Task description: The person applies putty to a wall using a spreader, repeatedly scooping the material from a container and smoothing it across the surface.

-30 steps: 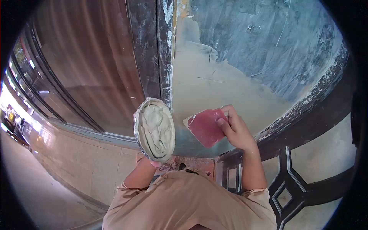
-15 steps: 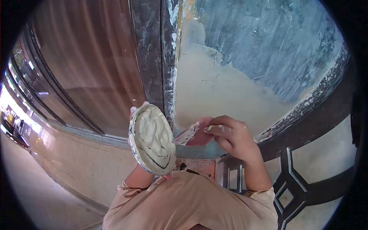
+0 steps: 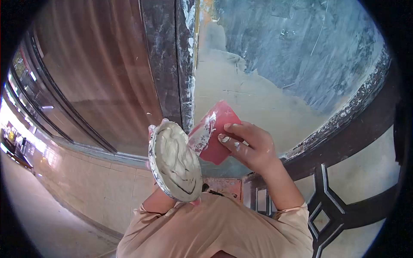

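My left hand (image 3: 151,129) grips a round shallow dish (image 3: 155,170) from beneath; most of the hand is hidden, with fingertips showing at the rim. Thick off-white putty (image 3: 174,157) fills the dish, its surface ridged and swirled. In my right hand (image 3: 254,146) is a flat red putty scraper (image 3: 221,133), pinched between thumb and fingers. White putty is smeared along the scraper's left side, which overlaps the dish's right rim in this view. Ahead stands a wall panel (image 3: 241,94), its lower part coated in smooth beige putty and its upper part blue-grey and streaked.
Left of the panel runs a dark, paint-spotted frame post (image 3: 167,64), then a brown glossy pane (image 3: 99,64). A dark lattice with diamond shapes (image 3: 331,215) stands at the lower right. Beige floor tiles (image 3: 99,172) extend at the left.
My right hand has turned the scraper so its broad face and smeared putty now show, raising its upper corner. The dish has shifted slightly right and down.
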Demonstrator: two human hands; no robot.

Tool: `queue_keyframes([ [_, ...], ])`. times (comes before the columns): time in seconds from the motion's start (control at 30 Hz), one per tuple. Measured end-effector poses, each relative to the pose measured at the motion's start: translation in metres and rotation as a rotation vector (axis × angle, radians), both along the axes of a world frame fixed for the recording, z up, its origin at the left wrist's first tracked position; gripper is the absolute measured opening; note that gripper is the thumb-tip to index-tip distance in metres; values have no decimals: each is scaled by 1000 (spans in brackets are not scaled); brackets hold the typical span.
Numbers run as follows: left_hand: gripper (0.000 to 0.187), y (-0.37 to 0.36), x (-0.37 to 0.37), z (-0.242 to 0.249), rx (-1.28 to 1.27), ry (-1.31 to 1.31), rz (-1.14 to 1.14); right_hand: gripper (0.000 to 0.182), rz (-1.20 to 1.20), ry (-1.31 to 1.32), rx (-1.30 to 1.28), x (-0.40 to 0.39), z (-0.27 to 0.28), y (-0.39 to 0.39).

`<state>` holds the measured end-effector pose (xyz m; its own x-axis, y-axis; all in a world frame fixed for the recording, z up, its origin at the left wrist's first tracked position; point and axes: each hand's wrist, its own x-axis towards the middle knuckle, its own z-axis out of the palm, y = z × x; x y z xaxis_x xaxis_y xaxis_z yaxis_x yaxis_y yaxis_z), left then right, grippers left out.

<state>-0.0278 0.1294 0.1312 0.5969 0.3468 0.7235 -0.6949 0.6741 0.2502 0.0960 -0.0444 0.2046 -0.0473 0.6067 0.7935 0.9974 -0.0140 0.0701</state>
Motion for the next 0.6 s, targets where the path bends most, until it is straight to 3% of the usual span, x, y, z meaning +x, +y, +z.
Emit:
queue_keyframes([
  [0.07, 44, -13, -5, 24, -592, 532, 108, 22, 2, -62, 27, 2, 2, 1],
  [0.1, 58, -6, -4, 3, -337, 355, 129, 23, 9, -128, 51, 3, 3, 2],
  [0.13, 58, 1, 1, -15, -336, 355, 130, 23, 9, -127, 52, 5, 5, 1],
  [0.2, 54, 7, 7, -33, -22, 642, 297, 25, 39, -228, 84, 9, 10, -1],
  [0.47, 69, -37, 20, -19, -29, 160, 17, 21, 62, -296, 141, 21, 23, -14],
  [0.5, 80, -45, 35, -24, 107, 54, 303, 19, 52, -302, 151, 22, 23, -15],
  [0.6, 82, -52, 44, -27, 103, 105, 259, 21, 27, -256, 191, 29, 11, -22],
])
